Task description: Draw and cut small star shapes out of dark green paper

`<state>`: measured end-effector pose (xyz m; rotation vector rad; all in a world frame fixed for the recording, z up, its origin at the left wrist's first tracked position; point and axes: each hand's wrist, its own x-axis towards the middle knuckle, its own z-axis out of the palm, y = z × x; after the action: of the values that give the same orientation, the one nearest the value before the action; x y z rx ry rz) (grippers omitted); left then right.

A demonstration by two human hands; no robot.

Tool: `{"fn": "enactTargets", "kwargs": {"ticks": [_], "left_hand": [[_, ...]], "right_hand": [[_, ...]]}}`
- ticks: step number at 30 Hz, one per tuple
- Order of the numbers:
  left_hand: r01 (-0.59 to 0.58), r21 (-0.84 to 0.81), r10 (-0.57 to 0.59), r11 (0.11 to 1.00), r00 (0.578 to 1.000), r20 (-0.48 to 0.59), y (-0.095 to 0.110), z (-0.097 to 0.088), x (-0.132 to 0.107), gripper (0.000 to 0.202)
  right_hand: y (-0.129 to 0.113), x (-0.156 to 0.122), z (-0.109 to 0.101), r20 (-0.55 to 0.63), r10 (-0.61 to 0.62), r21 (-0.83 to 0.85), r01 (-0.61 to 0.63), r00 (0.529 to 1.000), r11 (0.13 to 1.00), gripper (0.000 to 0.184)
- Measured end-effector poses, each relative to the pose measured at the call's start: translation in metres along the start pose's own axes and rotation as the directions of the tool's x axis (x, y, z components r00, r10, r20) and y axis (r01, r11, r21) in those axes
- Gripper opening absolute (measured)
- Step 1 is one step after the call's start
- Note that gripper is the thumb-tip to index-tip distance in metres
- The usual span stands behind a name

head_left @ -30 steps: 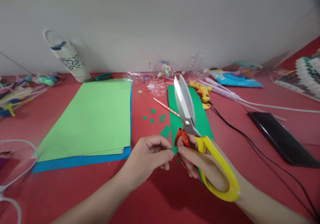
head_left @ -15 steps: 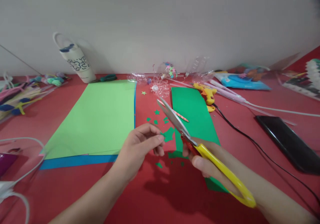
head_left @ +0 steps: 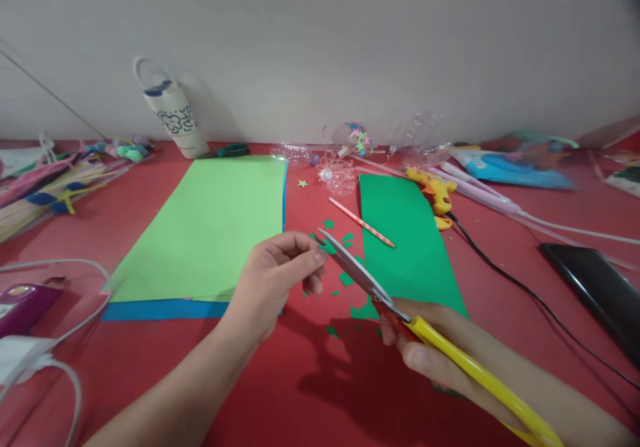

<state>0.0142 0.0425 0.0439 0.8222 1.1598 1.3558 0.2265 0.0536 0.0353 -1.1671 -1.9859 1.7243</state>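
Yellow-and-red handled scissors [head_left: 357, 272] are in my right hand [head_left: 425, 347], its fingers wrapped about the handles. The blades point up and left and lie nearly together, their tips close to my left fingertips. My left hand [head_left: 285, 267] pinches thumb to forefinger on a small piece of green paper [head_left: 319, 240], mostly hidden by the fingers. Green paper scraps [head_left: 346, 278] and a green paper star [head_left: 328, 223] lie on the red table beyond my hands. A dark green sheet [head_left: 410, 260] extends behind the scissors, with a pink patterned pencil [head_left: 363, 222] partly on it.
Light green sheets [head_left: 215, 227] over blue lie at left. Behind stand a white tumbler [head_left: 177, 124] and clear plastic packaging with small stars [head_left: 361, 142]. To the right are a yellow glue gun [head_left: 435, 190] with black cord and a black phone [head_left: 595, 294]. White cables [head_left: 65, 327] lie left.
The view has shifted, so the table things appear farther right. The scissors' tips have come down closer to my left fingertips, and the blades look closer together. Both hands keep their hold.
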Motion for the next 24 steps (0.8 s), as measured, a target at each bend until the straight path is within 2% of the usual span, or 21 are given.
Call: {"fn": "enactTargets", "kwargs": {"ticks": [7, 11, 15, 24], "left_hand": [[0.006, 0.012, -0.007, 1.000, 1.000, 0.010, 0.000, 0.000, 0.001, 0.013], [0.017, 0.009, -0.017, 1.000, 1.000, 0.008, 0.000, 0.000, 0.001, 0.014], [0.029, 0.011, -0.029, 1.000, 0.999, 0.025, -0.001, -0.001, 0.002, 0.015], [0.051, 0.024, -0.052, 0.998, 0.998, 0.031, -0.001, -0.003, 0.003, 0.014]], "right_hand": [[-0.009, 0.000, -0.001, 0.049, 0.039, -0.016, -0.039, 0.998, 0.999, 0.055], [-0.010, 0.001, -0.002, 0.121, 0.039, -0.004, -0.039, 0.992, 0.999, 0.052], [-0.010, 0.002, 0.000, 0.069, 0.077, -0.034, -0.075, 0.995, 0.997, 0.056], [-0.010, 0.002, 0.001, 0.050, 0.097, -0.080, -0.093, 0.994, 0.992, 0.058]]}}
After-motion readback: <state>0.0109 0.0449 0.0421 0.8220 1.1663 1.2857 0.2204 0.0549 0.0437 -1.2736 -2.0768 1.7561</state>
